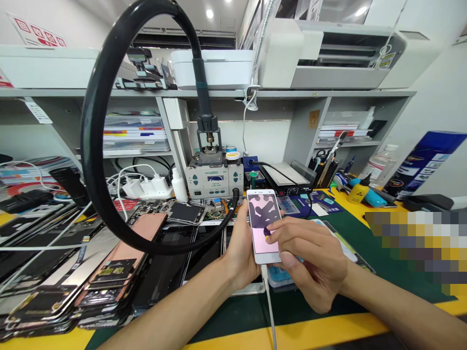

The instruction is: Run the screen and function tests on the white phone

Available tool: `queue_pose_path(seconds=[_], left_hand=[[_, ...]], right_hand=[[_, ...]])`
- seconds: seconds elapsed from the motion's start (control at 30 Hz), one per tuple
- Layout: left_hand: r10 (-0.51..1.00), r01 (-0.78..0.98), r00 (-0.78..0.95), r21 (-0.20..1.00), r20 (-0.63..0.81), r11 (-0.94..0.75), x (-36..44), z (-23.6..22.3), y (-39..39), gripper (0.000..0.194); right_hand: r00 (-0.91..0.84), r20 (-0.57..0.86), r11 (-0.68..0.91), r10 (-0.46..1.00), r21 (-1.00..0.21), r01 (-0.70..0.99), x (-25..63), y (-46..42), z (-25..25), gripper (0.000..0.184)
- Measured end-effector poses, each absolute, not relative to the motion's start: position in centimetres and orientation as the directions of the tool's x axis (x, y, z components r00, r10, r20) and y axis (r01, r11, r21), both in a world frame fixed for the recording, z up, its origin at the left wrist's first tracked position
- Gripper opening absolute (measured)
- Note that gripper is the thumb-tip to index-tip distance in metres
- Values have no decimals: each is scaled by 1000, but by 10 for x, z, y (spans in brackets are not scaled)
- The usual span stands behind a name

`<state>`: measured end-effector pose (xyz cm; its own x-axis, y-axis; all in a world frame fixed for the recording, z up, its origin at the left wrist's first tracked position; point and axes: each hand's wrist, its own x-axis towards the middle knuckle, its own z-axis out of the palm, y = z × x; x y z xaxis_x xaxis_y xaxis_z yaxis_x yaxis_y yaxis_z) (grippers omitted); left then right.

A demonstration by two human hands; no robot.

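My left hand (241, 253) is wrapped round a white smartphone (259, 258), holding it upright above the bench. Its lit screen is pink with dark purple shapes. From the right, my right hand (314, 257) reaches over the phone; the index fingertip is at the screen, and the other fingers are bent with the thumb apart. Nothing shows in its grasp. A white cable (269, 301) runs from the phone's lower end down past the bench edge. Beneath the hands is a pale blue item (280, 278), partly hidden.
Phone parts (120, 272) lie in stacks on the left. A thick black hose (95, 146) loops up from the rework station (213, 181). Bottles (359, 189) and tools stand at the right, on a green mat (379, 272). A printer (328, 53) sits on the shelf.
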<state>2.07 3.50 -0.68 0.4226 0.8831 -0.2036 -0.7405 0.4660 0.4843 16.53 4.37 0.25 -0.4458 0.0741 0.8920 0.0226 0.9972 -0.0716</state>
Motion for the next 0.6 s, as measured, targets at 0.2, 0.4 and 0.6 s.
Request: queue_pose_path(seconds=[0.2,0.4,0.6], left_hand=[[875,-735,442,480,-196,479,21,-9,35,74],[873,-727,449,489,-192,482,20,-8,35,74],[876,-721,438,504,-199,475,20,-6,34,73]], right_hand=[[-462,884,997,71,-68,22,165,43,2,11],[-480,873,996,84,-78,34,167,44,0,11],[-489,868,996,84,-78,32,166,43,2,11]])
